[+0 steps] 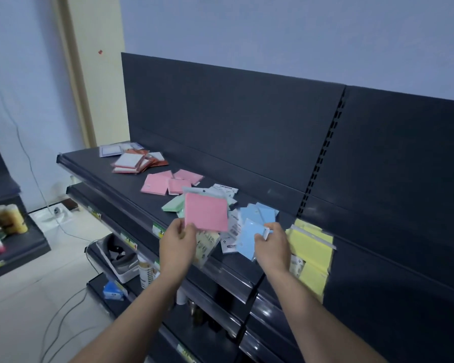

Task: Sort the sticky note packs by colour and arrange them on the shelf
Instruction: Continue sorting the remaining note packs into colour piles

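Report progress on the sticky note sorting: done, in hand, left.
Done: red packs, pink packs and yellow packs lie grouped along the shelf. In hand: the left hand holds a pink pack, the right hand a blue pack. Left: the mixed heap in the middle, green packs and blue packs among it, looks unsorted.

pink pack (206, 211) upright above shelf (110, 171); blue pack (249, 239) tilted, beside yellow packs (311, 247).

No text legible. Print on white pack backs (233, 230) blurred. Green-yellow shelf-edge labels (158, 230) too small to read. At left, bottle labels (17, 220) unreadable.
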A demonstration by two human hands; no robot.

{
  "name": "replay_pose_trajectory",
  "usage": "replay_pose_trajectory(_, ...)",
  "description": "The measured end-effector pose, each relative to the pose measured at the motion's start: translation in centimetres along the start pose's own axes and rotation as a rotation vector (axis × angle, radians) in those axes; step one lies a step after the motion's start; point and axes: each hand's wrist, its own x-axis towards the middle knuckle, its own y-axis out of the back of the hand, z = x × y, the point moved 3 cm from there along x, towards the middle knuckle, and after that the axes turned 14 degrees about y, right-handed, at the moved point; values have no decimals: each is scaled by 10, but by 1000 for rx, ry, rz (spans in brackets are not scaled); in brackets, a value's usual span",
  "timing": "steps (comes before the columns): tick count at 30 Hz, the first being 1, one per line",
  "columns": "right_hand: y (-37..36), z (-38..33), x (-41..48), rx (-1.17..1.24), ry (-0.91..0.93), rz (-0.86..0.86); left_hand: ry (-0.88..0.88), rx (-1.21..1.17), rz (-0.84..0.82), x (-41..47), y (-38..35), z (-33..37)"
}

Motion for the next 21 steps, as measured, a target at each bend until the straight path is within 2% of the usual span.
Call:
replay_pose_trajectory(4, -8, 3, 26, -81, -13, -20, -20, -6, -41, 23, -7, 6)
replay_pose_trajectory(10, -18, 7, 49, -259, 67, -92, 13, 7, -107, 43, -25, 12)
replay_pose_trajectory(14, -23, -2, 56, -317, 279, -98, 89, -16, -142, 49, -33, 17)
replay_pose_trajectory(17, -31, -10, 57, -341, 478, -195, 118, -9, -152, 51, -35, 17)
replay_pose_trajectory(21, -40, -9, 57, -324, 578, -238, 128, 1, -137, 58, -31, 15)
